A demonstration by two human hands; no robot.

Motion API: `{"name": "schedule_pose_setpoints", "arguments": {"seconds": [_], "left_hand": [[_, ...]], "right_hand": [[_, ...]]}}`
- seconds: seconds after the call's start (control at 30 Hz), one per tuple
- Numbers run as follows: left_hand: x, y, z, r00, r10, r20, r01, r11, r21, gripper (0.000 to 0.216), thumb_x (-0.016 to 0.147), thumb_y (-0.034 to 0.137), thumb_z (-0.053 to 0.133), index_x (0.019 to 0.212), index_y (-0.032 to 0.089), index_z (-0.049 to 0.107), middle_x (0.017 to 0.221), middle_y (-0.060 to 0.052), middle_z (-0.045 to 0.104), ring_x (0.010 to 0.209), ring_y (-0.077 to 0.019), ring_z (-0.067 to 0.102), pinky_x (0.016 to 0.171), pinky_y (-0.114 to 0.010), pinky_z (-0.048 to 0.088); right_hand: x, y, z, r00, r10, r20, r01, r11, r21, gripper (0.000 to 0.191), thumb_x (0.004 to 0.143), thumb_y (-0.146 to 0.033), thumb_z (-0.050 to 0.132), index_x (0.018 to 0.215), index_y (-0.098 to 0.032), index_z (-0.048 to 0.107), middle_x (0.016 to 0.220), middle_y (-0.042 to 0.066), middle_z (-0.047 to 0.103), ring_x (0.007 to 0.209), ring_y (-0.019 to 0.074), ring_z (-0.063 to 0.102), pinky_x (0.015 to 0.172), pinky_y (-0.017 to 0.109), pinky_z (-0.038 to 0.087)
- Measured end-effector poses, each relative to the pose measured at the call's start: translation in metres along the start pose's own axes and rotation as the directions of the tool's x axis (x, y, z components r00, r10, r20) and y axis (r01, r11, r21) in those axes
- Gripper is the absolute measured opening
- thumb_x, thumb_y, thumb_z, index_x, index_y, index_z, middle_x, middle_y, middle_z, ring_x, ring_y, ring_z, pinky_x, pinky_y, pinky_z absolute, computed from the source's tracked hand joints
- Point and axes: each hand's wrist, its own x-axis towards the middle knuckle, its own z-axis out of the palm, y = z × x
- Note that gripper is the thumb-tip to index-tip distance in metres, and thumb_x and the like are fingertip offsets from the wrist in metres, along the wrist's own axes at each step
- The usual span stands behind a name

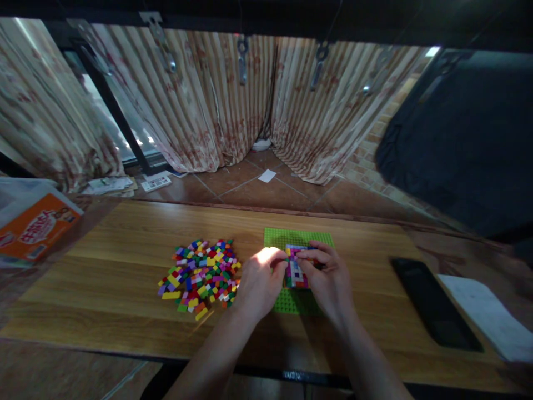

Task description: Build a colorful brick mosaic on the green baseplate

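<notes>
A bright green studded baseplate [288, 303] lies on the wooden table in front of me. On it sits a flat block of multicoloured toy bricks [295, 275], with white, pink, purple and yellow pieces. My left hand [263, 276] is closed at the block's left edge, thumb and index finger pinched together; whatever is between the fingertips is too small to make out. My right hand [328, 273] curls over the block's right side, its fingers gripping there and covering part of it. Left of my left hand spreads a loose pile of small coloured bricks [204, 271].
At the table's right lie a black tray-like object [435, 303] and white paper [491, 314]. A plastic bag with an orange label [39, 228] stands at the far left. A dark bar with hanging metal brackets [242, 58] crosses above, before curtains [195, 105].
</notes>
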Motion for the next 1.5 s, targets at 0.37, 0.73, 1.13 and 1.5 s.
{"name": "schedule_pose_setpoints", "arguments": {"seconds": [0.37, 0.73, 1.13, 1.5], "left_hand": [[0.0, -0.004, 0.009, 0.998, 0.056, -0.005, -0.055, 0.994, 0.096, 0.018, 0.085, 0.015, 0.055, 0.094, 0.021, 0.069, 0.091, -0.003, 0.068, 0.084, -0.0167, 0.063, 0.077, -0.028, 0.049], [0.009, -0.003, 0.016, 0.997, 0.058, -0.045, -0.054, 0.995, 0.086, 0.007, 0.08, 0.015, 0.06, 0.083, 0.02, 0.065, 0.081, -0.001, 0.065, 0.077, -0.0152, 0.06, 0.071, -0.027, 0.046], [0.013, -0.001, 0.018, 0.997, 0.001, -0.075, 0.0, 1.0, 0.018, 0.008, 0.077, 0.012, 0.06, 0.076, 0.019, 0.062, 0.076, 0.0, 0.064, 0.073, -0.0144, 0.06, 0.069, -0.026, 0.047], [0.014, -0.002, 0.02, 0.998, -0.021, -0.064, 0.021, 1.0, -0.008, 0.009, 0.076, 0.011, 0.059, 0.074, 0.019, 0.06, 0.075, 0.001, 0.063, 0.072, -0.0144, 0.06, 0.068, -0.026, 0.047]], "right_hand": [[0.001, 0.001, -0.002, 1.0, 0.01, 0.03, -0.014, 0.99, 0.139, 0.012, 0.07, -0.034, 0.07, 0.073, -0.023, 0.073, 0.112, 0.006, 0.059, 0.103, 0.0233, 0.058, 0.088, 0.041, 0.049], [0.001, 0.002, -0.006, 0.998, -0.005, 0.065, 0.0, 0.997, 0.08, 0.016, 0.075, -0.037, 0.066, 0.081, -0.024, 0.074, 0.115, 0.006, 0.059, 0.105, 0.0239, 0.058, 0.092, 0.045, 0.047], [0.006, -0.011, -0.003, 1.0, -0.022, 0.02, 0.024, 0.991, -0.132, 0.016, 0.071, -0.037, 0.065, 0.074, -0.023, 0.072, 0.099, 0.005, 0.063, 0.092, 0.0225, 0.06, 0.087, 0.041, 0.045], [0.009, -0.01, -0.003, 0.999, -0.037, 0.013, 0.039, 0.985, -0.167, 0.015, 0.069, -0.037, 0.066, 0.071, -0.024, 0.071, 0.094, 0.004, 0.064, 0.084, 0.0209, 0.061, 0.079, 0.038, 0.047]]}}
